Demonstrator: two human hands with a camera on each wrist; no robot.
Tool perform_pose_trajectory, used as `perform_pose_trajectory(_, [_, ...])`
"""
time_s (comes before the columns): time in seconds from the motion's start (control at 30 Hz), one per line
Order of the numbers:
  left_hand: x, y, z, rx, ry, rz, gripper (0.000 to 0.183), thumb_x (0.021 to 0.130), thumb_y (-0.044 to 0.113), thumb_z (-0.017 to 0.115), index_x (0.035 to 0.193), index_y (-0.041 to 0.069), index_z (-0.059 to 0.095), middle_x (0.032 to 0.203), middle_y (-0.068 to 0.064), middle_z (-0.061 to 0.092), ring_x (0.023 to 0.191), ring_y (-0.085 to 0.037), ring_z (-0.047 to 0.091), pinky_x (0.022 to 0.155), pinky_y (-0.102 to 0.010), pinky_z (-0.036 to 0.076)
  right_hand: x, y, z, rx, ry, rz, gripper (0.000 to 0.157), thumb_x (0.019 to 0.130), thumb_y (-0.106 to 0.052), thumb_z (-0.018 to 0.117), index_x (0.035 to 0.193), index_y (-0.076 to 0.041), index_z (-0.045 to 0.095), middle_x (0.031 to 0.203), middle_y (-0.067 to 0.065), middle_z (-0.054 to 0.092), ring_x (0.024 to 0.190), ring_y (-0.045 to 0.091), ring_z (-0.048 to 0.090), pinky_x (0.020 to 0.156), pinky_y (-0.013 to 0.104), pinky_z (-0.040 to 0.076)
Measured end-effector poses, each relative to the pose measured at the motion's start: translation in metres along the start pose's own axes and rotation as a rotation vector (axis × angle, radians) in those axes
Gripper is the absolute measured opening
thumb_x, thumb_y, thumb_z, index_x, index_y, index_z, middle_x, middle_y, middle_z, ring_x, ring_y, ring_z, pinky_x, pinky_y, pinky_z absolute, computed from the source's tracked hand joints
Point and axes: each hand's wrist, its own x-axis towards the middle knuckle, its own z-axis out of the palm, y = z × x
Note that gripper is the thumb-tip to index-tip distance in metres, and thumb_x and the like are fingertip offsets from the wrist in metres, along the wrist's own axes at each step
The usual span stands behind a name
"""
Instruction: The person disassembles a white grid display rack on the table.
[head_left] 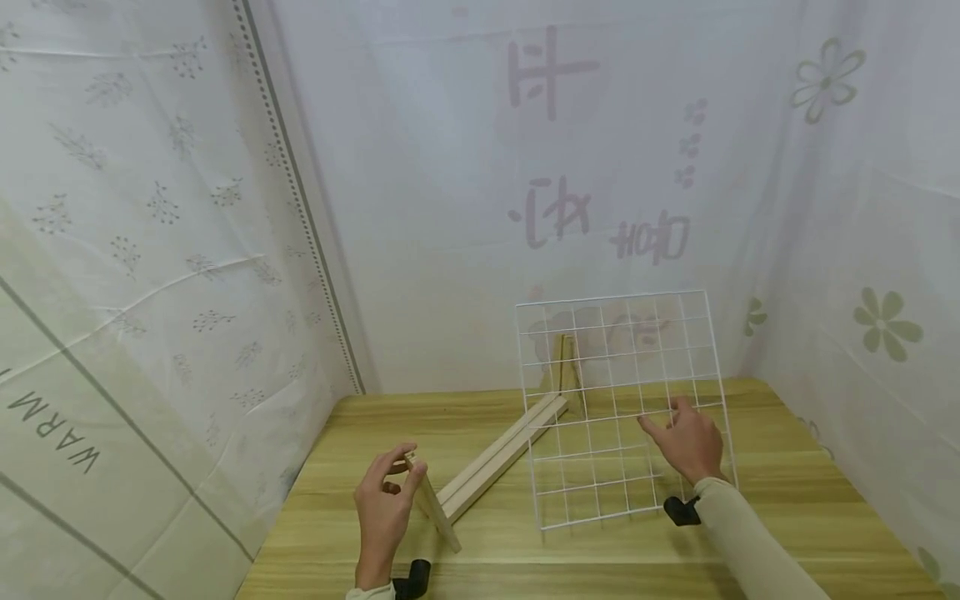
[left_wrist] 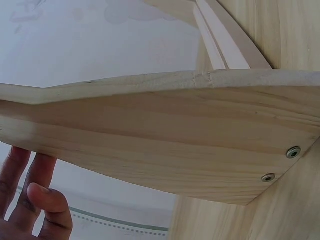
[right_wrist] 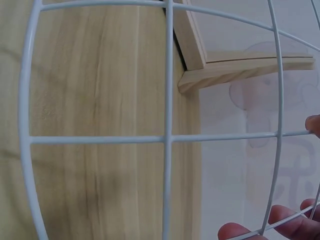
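1. White printed cloth hung on every side of the wooden counter (head_left: 787, 500), closing it in like a booth.
2. My left hand (head_left: 384, 508) was pinching the top of the near end piece (head_left: 437, 508) of a wooden stand (head_left: 501, 454), thumb and fingers curled over its upper edge. That end piece stood on the counter, tilted.
3. From that hand, the stand's long grooved rail (head_left: 517, 442) ran away and to the right, to a far upright (head_left: 567, 367) behind the grid.
4. My right hand (head_left: 688, 442) held a white wire grid (head_left: 622, 408), fingers hooked on its wires from behind. The grid stood nearly upright, its lower edge on or just above the counter, beyond that hand's fingertips and beside the rail.
5. As I judged it, the stand looked assembled: two screw heads (left_wrist: 280, 165) showed in the near end piece in the left wrist view. The grid did not yet seem seated in the rail's groove, so that fitting was left.
6. Hard to tell: whether the grid's bottom edge touched the counter or the rail. The right wrist view showed only a few grid cells and my fingertips (right_wrist: 295, 225). The left wrist view was filled by the end piece, with most of my grip out of sight.
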Motion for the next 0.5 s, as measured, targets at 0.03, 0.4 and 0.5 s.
perform_pose_trajectory(0.03, [0.000, 0.001, 0.000, -0.007, -0.001, 0.002, 0.033, 0.081, 0.005, 0.082, 0.112, 0.016, 0.076, 0.099, -0.003, 0.072, 0.084, 0.004, 0.062, 0.056, -0.024, 0.051, -0.001, 0.002, 0.000, -0.001, -0.007, 0.004, 0.064, 0.084, -0.045, 0.076, 0.117, 0.007, 0.062, 0.081, 0.018, 0.070, 0.060, 0.023, 0.060, 0.050, 0.030, 0.040])
perform_pose_trajectory(0.4, [-0.010, 0.013, -0.004, -0.026, 0.019, -0.047, 0.035, 0.078, 0.001, 0.083, 0.107, 0.017, 0.076, 0.095, -0.004, 0.071, 0.082, -0.004, 0.064, 0.055, -0.022, 0.047, -0.008, 0.015, -0.004, -0.059, -0.138, 0.036, 0.068, 0.084, -0.049, 0.074, 0.119, 0.007, 0.060, 0.070, 0.015, 0.068, 0.056, 0.021, 0.054, 0.048, 0.030, 0.037])
perform_pose_trajectory(0.5, [-0.013, 0.019, -0.006, -0.021, 0.034, -0.037, 0.034, 0.077, 0.000, 0.084, 0.106, 0.016, 0.077, 0.092, -0.002, 0.071, 0.080, -0.004, 0.064, 0.054, -0.022, 0.046, -0.009, 0.017, -0.004, -0.079, -0.148, 0.036, 0.069, 0.084, -0.050, 0.074, 0.119, 0.008, 0.061, 0.058, 0.009, 0.058, 0.051, 0.019, 0.047, 0.045, 0.030, 0.034])
